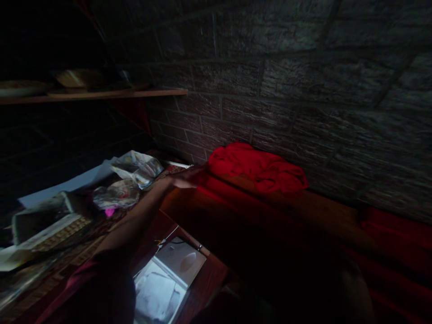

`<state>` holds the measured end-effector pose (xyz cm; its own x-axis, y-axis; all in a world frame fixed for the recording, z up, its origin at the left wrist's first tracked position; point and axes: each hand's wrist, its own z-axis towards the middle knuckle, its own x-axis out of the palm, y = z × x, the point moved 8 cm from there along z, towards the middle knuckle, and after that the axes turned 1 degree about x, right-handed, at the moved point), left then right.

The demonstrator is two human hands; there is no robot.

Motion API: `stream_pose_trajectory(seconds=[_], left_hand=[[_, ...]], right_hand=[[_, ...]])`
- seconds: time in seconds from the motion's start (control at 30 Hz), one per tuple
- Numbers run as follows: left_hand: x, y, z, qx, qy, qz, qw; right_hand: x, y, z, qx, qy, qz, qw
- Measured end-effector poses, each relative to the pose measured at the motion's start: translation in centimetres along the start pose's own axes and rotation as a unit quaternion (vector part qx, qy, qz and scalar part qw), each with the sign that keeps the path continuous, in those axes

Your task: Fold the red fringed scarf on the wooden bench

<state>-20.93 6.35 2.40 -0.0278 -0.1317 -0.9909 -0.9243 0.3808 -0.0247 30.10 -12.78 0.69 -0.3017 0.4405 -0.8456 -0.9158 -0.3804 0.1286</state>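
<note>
My left hand reaches out to the far end of a wooden surface, its arm crossing from the lower left. Between thumb and fingers it grips the end of a red cloth, which stretches right in a long strip and fades into shadow. Against the wall, a bunched red cloth lies just beyond the hand; I cannot tell if the two are one piece. A dim rounded shape at the lower right may be my right hand or arm, but its fingers do not show.
On the left, a cluttered top holds crumpled plastic bags and a tray-like box. A shelf with bowls juts out above. Below my left arm sits a pale metallic box. A dark brick wall stands behind everything.
</note>
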Motion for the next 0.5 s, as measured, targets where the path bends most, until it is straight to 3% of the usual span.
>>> stream_pose_trajectory(seconds=[0.1, 0.23, 0.5], left_hand=[[-0.7, -1.5, 2.4, 0.022, 0.008, -0.042, 0.999], [-0.8, -2.0, 4.5, 0.034, 0.003, -0.023, 0.999], [-0.8, -1.0, 4.1, 0.029, -0.022, -0.032, 0.999]], right_hand=[[-0.1, 0.0, 0.0, -0.001, -0.007, -0.006, 1.0], [0.0, -0.3, -0.3, 0.005, -0.022, -0.02, 1.0], [0.4, -0.6, -0.5, 0.017, -0.028, -0.016, 0.999]])
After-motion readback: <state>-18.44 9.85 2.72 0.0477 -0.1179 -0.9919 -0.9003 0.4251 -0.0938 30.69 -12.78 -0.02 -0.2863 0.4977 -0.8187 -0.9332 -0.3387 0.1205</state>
